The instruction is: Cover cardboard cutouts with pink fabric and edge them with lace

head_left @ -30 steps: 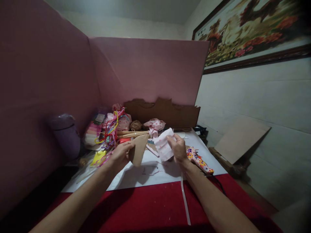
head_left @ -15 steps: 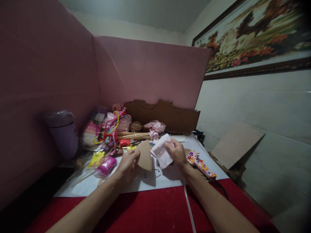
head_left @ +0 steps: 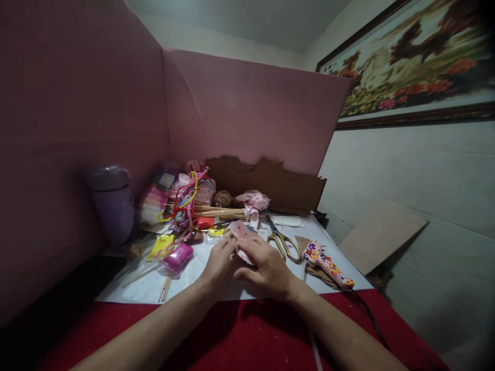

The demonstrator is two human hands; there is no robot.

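Both my hands are close together over the front of the white sheet. A pale pink cloth with red dots point(head_left: 240, 231) stands up between them. My left hand point(head_left: 221, 265) is closed at its left side, around the fan-shaped cardboard piece, which is now hidden behind the cloth and fingers. My right hand point(head_left: 266, 265) lies over the cloth, fingers pressed along it and thumb reaching left below. To the right are gold-handled scissors point(head_left: 284, 243). Beyond them, a flower-patterned glue gun point(head_left: 328, 264) rests on a scrap of cardboard point(head_left: 320, 276).
On the left are a magenta clay pack point(head_left: 178, 258), a yellow pack point(head_left: 161, 246), and tangled pipe cleaners point(head_left: 185, 201). Wooden sticks point(head_left: 216, 212), a twine ball point(head_left: 223, 198) and crumpled dotted cloth point(head_left: 253, 200) lie behind. A purple lidded container point(head_left: 112, 211) stands far left.
My hands have come together. The right hand has brought the cloth left onto the cardboard piece, which is now covered. The scissors have come into view, and the whole view has shifted slightly.
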